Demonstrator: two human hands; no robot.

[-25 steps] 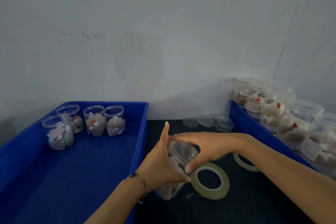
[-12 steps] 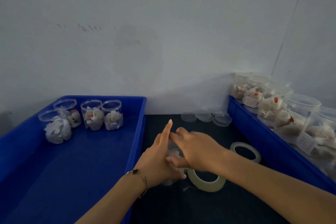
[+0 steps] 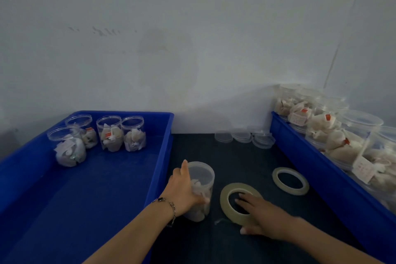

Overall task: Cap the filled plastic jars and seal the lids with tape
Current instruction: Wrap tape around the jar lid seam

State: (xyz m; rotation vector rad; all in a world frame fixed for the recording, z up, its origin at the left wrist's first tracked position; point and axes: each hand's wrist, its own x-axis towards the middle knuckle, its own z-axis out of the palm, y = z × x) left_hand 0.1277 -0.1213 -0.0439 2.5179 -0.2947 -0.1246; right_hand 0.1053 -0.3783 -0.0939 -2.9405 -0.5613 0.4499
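Note:
A clear plastic jar (image 3: 202,180) filled with white packets stands on the dark mat, a lid on its top. My left hand (image 3: 182,188) wraps its left side, index finger raised along the rim. Just right of it lies a roll of clear tape (image 3: 227,195). My right hand (image 3: 260,217) grips that roll, fingers inside its hole and thumb at the near edge. A second tape roll (image 3: 290,180) lies flat farther right, untouched.
A blue tray (image 3: 162,148) on the left holds several capped jars (image 3: 110,134) at its far end. Another blue tray (image 3: 310,169) on the right is packed with filled jars (image 3: 334,133). Loose clear lids (image 3: 244,136) lie by the wall.
My right hand left the jar's lid and dropped onto the near tape roll. The left hand stays on the jar, which now stands upright on the mat.

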